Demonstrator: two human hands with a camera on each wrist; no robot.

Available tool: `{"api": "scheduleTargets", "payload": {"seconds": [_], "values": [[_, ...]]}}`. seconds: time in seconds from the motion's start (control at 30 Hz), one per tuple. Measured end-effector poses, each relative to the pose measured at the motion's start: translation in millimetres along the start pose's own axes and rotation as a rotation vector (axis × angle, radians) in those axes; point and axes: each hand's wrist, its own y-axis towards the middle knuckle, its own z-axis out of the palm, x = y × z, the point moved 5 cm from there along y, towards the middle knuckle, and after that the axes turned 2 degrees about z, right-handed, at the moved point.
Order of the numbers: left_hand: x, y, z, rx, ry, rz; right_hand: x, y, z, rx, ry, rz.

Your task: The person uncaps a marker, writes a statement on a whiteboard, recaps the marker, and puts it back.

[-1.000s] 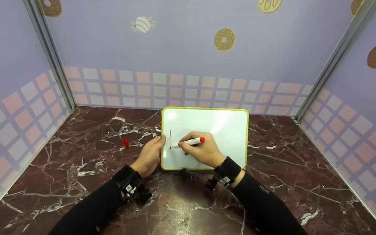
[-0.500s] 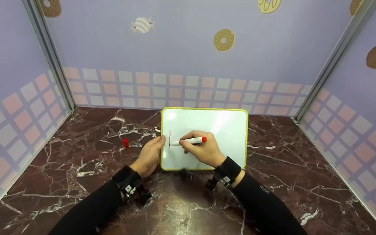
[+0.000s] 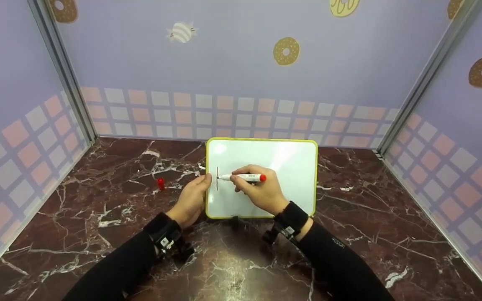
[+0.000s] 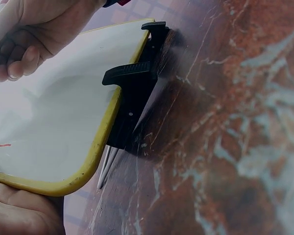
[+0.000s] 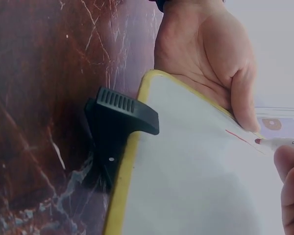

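A whiteboard with a yellow frame (image 3: 274, 152) leans upright on a black stand (image 5: 112, 117). My left hand (image 3: 190, 200) grips its left edge, thumb at the front and the other fingers hidden behind. Between the fingertips and thumb of my right hand (image 3: 266, 191) is a white marker (image 3: 243, 178) with a red end, its tip pointing left. That tip is at a thin vertical red line (image 3: 217, 184) near the board's left side; whether it touches the surface I cannot tell. A red marker cap (image 3: 160, 184) stands on the table left of my left hand.
The dark red marbled table (image 3: 111, 246) carries everything. A patterned back wall (image 3: 241, 75) rises behind the board, with side walls at left and right. Stand hooks (image 4: 130, 73) stick out over the board's bottom edge.
The marker tip has moved up from the red line's lower end to about its middle, and my right hand shifted slightly with it. My left hand, the board and the cap stay put.
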Motion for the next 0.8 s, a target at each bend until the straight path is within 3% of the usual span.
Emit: {"api": "scheduleTargets", "payload": {"seconds": [0.17,0.8], "values": [[-0.5,-0.4,0.7,0.022,0.009,-0.004,-1.6,-0.4,0.6,0.006,0.0,0.004],[0.6,-0.1,-0.1,-0.008,-0.004,0.006,-1.1,-0.9,1.6,0.009,-0.026,0.02]]}}
